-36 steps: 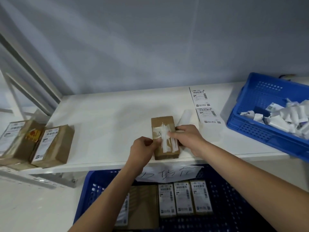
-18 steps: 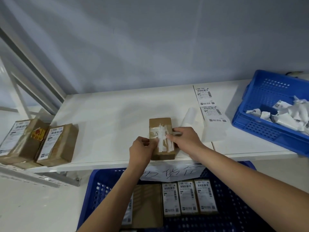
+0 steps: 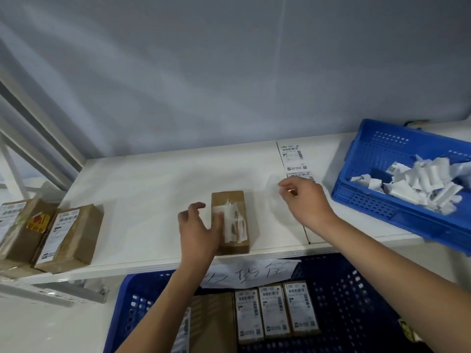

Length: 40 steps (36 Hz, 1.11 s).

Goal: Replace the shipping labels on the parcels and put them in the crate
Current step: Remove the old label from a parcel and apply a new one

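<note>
A small brown parcel [image 3: 230, 220] lies near the front edge of the white shelf [image 3: 142, 200], with torn white label remains on its top. My left hand [image 3: 198, 228] is against the parcel's left side, fingers spread and loose, thumb on the torn label. To the right of the parcel, my right hand [image 3: 303, 200] is raised, its thumb and forefinger pinching a pale, blurred backing sheet [image 3: 274, 186]. A strip of fresh shipping labels [image 3: 293, 156] lies just behind that hand. Below the shelf, the blue crate [image 3: 356, 289] holds labelled parcels [image 3: 275, 312].
A blue bin [image 3: 377, 159] with crumpled label scraps [image 3: 420, 182] sits at the shelf's right end. Two brown parcels [image 3: 68, 238] with old labels lie at the left end. A handwritten paper sign [image 3: 249, 272] hangs over the crate's rear rim.
My right hand has left the parcel's torn label and moved right and back to the pale sheet by the label strip. My left hand has loosened its grip and spread its fingers.
</note>
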Each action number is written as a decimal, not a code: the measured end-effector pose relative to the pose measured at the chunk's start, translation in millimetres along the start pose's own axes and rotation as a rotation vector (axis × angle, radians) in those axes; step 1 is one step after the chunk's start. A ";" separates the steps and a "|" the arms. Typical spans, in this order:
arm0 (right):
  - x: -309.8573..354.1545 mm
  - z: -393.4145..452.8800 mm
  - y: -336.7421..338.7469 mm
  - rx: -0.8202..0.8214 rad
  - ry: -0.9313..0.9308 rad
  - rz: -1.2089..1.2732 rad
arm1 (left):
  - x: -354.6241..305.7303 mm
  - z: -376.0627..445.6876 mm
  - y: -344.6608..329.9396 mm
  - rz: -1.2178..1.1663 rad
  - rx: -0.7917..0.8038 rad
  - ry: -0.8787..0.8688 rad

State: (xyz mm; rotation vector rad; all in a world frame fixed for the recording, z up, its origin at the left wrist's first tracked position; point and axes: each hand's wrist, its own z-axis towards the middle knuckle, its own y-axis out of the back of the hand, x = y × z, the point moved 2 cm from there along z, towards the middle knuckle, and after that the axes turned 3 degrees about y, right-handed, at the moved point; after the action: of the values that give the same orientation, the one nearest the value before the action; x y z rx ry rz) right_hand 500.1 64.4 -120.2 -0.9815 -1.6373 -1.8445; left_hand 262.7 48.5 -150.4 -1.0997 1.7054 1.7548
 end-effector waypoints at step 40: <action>-52.1 29.5 69.6 0.064 0.037 -0.305 | -98.3 11.3 -177.2 -0.481 0.445 0.334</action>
State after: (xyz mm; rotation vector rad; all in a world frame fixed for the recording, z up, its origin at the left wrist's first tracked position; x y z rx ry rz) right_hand 591.1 76.2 -115.6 -0.6962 -1.8957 -1.9744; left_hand 455.8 102.7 -181.2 -1.4850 1.7105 0.8842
